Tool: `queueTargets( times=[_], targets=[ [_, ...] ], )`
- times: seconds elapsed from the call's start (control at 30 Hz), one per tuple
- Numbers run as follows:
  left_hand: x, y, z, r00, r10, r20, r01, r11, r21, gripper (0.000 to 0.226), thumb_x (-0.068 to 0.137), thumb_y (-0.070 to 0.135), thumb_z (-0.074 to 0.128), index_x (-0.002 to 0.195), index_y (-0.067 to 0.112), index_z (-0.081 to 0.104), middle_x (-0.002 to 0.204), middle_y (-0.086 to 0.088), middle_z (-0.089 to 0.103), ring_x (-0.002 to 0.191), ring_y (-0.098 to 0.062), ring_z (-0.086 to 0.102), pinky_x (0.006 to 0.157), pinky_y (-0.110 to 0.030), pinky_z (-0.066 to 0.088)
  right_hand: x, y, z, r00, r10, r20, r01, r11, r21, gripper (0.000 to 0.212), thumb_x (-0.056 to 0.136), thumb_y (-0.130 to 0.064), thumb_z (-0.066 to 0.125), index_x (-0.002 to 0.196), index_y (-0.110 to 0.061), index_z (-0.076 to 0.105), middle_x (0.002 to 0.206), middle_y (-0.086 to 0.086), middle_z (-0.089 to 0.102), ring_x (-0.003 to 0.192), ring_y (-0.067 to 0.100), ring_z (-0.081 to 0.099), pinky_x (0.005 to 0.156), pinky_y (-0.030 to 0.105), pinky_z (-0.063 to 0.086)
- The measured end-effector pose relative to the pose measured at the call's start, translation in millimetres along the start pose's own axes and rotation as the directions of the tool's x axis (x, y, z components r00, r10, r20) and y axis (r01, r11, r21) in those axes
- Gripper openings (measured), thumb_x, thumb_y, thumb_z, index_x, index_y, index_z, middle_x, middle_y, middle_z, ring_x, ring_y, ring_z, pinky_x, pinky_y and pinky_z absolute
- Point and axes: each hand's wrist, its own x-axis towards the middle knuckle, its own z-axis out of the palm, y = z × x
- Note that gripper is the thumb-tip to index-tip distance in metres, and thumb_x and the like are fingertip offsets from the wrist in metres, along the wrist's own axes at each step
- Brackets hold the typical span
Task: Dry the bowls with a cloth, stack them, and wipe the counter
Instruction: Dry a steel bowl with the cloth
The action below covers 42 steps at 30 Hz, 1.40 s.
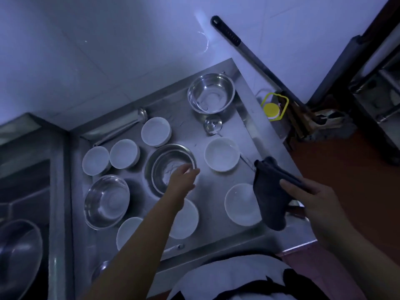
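Hands — left (184, 177) on steel bowl (171, 167) rim, right (303, 195) gripping dark cloth (270, 198)

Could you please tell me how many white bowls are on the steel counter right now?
7: three at the far left, one right of the centre steel bowl, one partly behind the cloth, two partly hidden under the left forearm.

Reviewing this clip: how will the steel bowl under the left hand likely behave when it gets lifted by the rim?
The steel bowl looks thin-walled, so it is probably light and rigid. Its shiny surface may be slick if wet. The left hand sits at its near rim only, so it could tilt when lifted. The right hand holds the cloth, which hangs limp.
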Motion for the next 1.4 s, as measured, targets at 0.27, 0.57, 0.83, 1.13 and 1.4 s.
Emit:
queueTargets(
  times=[0.27,0.57,0.83,1.13,1.4],
  targets=[
    [88,61,3,0.993,0.085,-0.084,-0.063,0.969,0.24,0.039,0.093,0.01,0.066,0.132,0.008,0.061,0.12,-0.007,0.059,0.101,-0.02,0.054,0.089,-0.035,0.047,50,-20,-14,1.0,0.018,-0.013,-0.018,1.0,-0.022,0.022,0.092,-0.009,0.064,0.112,-0.014,0.073,0.098,-0.002,0.079,0.092,0.01,0.074,0.066,0.024,0.061],
    [175,130,30,0.994,-0.087,-0.067,0.088,0.996,0.01,0.054,0.095,0.027,0.071,0.142,0.01,0.051,0.13,-0.011,0.048,0.114,-0.025,0.046,0.091,-0.038,0.052,78,-32,6,0.994,0.035,-0.108,-0.032,0.999,0.033,0.017,0.091,-0.001,0.063,0.102,-0.009,0.073,0.083,0.002,0.079,0.084,0.015,0.075,0.069,0.031,0.062],
    [199,151,44,0.985,-0.169,-0.028,0.154,0.943,-0.295,0.021,0.089,0.003,0.073,0.105,-0.001,0.06,0.088,-0.013,0.056,0.072,-0.024,0.058,0.053,-0.038,0.062,91,-32,13,0.977,0.041,-0.208,-0.031,0.998,0.052,0.054,0.043,-0.055,0.09,0.091,-0.03,0.083,0.092,0.039,0.061,0.108,0.068,0.026,0.053,0.032,0.047],
    [146,150,10,0.998,0.065,-0.011,-0.063,0.899,-0.433,0.014,0.093,-0.006,0.06,0.097,0.006,0.055,0.106,-0.02,0.062,0.099,-0.037,0.064,0.062,-0.045,0.062,80,-30,17,0.987,-0.002,-0.16,0.01,0.999,0.051,0.023,0.093,-0.004,0.063,0.09,-0.021,0.078,0.086,-0.004,0.079,0.072,0.007,0.073,0.056,0.026,0.058],
    [21,106,1,0.954,0.3,-0.017,-0.273,0.84,-0.469,0.046,0.088,-0.008,0.065,0.122,0.019,0.053,0.133,-0.017,0.06,0.118,-0.041,0.063,0.072,-0.053,0.06,67,-41,11,0.974,-0.148,-0.17,0.163,0.983,0.079,0.02,0.095,-0.004,0.06,0.102,-0.019,0.071,0.078,-0.013,0.077,0.076,0.004,0.072,0.055,0.019,0.057]
  ],
)
